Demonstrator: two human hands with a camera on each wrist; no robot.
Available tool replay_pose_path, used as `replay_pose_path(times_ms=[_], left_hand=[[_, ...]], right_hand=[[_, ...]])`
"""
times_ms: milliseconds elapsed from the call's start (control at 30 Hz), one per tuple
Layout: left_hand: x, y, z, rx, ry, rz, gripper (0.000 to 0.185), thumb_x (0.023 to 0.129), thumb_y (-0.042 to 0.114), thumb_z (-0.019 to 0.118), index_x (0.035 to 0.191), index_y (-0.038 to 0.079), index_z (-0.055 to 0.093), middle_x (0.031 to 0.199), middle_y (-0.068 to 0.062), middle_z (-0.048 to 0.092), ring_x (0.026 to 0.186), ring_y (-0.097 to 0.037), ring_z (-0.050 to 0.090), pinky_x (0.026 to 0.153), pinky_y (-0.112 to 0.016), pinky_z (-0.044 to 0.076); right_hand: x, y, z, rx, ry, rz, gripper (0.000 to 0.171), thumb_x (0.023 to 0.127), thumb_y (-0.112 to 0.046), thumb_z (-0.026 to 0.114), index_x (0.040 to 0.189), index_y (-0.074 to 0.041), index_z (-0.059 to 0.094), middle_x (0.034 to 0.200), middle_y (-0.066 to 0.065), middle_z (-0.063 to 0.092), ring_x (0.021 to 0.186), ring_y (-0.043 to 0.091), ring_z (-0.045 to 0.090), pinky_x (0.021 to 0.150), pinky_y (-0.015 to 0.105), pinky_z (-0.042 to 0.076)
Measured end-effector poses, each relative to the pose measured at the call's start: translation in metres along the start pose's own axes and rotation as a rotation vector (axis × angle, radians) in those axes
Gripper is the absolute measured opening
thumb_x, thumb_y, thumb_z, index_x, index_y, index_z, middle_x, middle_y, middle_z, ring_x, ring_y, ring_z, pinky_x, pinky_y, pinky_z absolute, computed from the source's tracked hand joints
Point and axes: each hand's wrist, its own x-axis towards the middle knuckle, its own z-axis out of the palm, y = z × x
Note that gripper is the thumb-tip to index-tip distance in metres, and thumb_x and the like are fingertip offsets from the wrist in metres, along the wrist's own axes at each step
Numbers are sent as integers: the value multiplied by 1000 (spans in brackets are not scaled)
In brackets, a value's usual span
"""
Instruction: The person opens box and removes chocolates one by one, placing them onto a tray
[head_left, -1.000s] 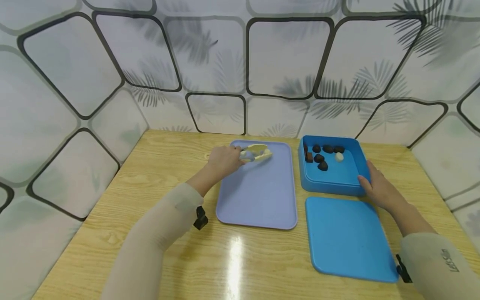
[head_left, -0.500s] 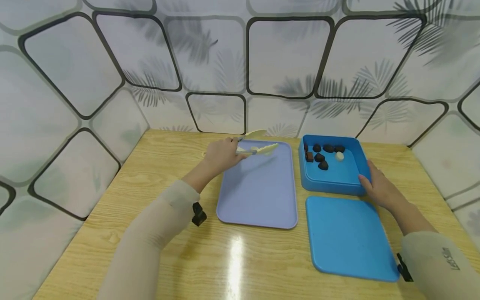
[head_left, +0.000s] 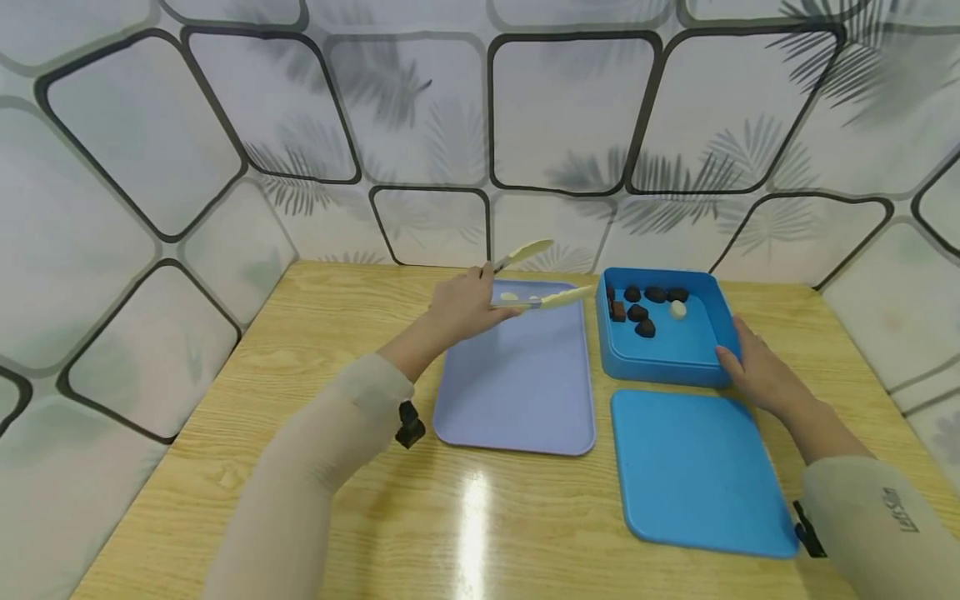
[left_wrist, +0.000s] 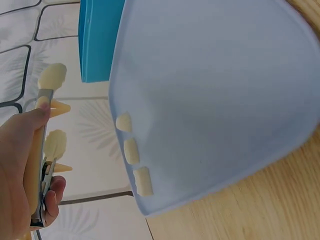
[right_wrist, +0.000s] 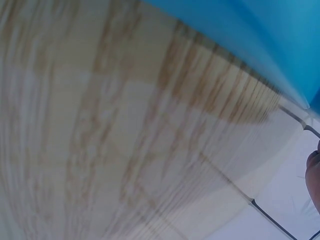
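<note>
My left hand (head_left: 467, 302) grips a pair of tongs with pale yellow tips (head_left: 567, 297), held above the far end of the lilac tray (head_left: 517, 392). The tongs' arms stand apart with nothing between the tips in the left wrist view. Three cream-white pieces (left_wrist: 131, 151) lie in a row along the tray's far rim. At the right, my right hand (head_left: 771, 379) holds the near right side of the blue box (head_left: 660, 372), thumb over the rim. Inside the box are several dark stone-like lumps (head_left: 645, 328), a brown cube (head_left: 618, 312) and one white piece (head_left: 678, 310).
A flat blue lid (head_left: 697, 475) lies on the wooden table (head_left: 390, 517) in front of the box. The box stands just right of the tray. Patterned wall panels (head_left: 577, 108) rise behind the table's far edge and along the left side.
My left hand has lifted the tongs off the tray's far end and shifted right towards the box. The tongs' arms have spread apart. My right hand has stayed on the box.
</note>
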Motion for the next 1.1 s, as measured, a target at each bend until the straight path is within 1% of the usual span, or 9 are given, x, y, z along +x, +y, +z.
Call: replay_pose_path(times_ms=[167, 333, 400, 633, 733, 800, 867, 967, 1100], left_hand=[[5, 13, -5, -23, -12, 32, 97, 84, 75, 37, 148, 3, 25, 141, -15, 45, 105, -27, 61, 62, -36, 53], [10, 24, -9, 0, -26, 38, 106, 78, 82, 38, 148, 2, 26, 140, -13, 47, 89, -23, 64, 59, -32, 52], [10, 29, -11, 17, -15, 50, 108, 76, 84, 38, 146, 2, 30, 136, -13, 50, 84, -22, 64, 58, -32, 52], [10, 43, -17, 42, 27, 83, 105, 76, 84, 37, 143, 4, 37, 130, -12, 55, 86, -24, 64, 58, -31, 52], [11, 50, -21, 51, 25, 89, 104, 75, 84, 38, 143, 5, 38, 129, -10, 56, 84, -24, 65, 63, -34, 53], [12, 55, -23, 47, 25, 94, 103, 75, 84, 38, 143, 6, 39, 130, -10, 55, 87, -26, 65, 71, -38, 54], [14, 62, -24, 36, 32, 110, 102, 76, 84, 39, 142, 5, 40, 130, -10, 55, 89, -26, 65, 74, -40, 54], [17, 73, -25, 30, 55, 141, 100, 76, 83, 40, 137, 5, 46, 123, -10, 58, 85, -23, 64, 67, -35, 54], [20, 88, -24, 67, 77, 173, 96, 75, 84, 38, 128, 6, 52, 108, -6, 61, 69, -17, 58, 52, -27, 48]], right_hand=[[0, 1, 0, 11, -7, -2, 71, 104, -37, 25, 145, 9, -11, 146, 42, 0, 132, 60, 5, 100, 72, 14], [1, -1, 1, 13, -18, 15, 72, 103, -37, 26, 146, 7, -11, 146, 42, 0, 132, 61, 5, 98, 73, 15], [0, -1, 2, 14, -21, 17, 72, 103, -37, 26, 146, 7, -12, 146, 42, 0, 132, 61, 4, 98, 73, 15], [-4, -2, 0, 17, 6, -37, 69, 104, -32, 27, 145, 10, -9, 145, 43, 2, 131, 61, 6, 99, 72, 14], [-5, -2, 1, 8, 11, -51, 69, 104, -32, 27, 145, 11, -9, 144, 44, 3, 131, 61, 6, 100, 71, 14], [-5, -3, 1, 3, 12, -51, 69, 104, -31, 27, 145, 11, -8, 144, 45, 4, 131, 61, 7, 101, 71, 14], [-7, -3, 1, -3, 10, -45, 69, 104, -32, 27, 145, 12, -8, 143, 45, 4, 131, 61, 6, 102, 70, 13], [-8, -5, 0, -5, 8, -37, 69, 104, -31, 27, 145, 12, -8, 144, 45, 5, 132, 61, 7, 102, 70, 13], [-10, -7, 0, -24, 23, -42, 69, 103, -31, 28, 144, 13, -6, 143, 45, 8, 131, 61, 10, 102, 69, 14]])
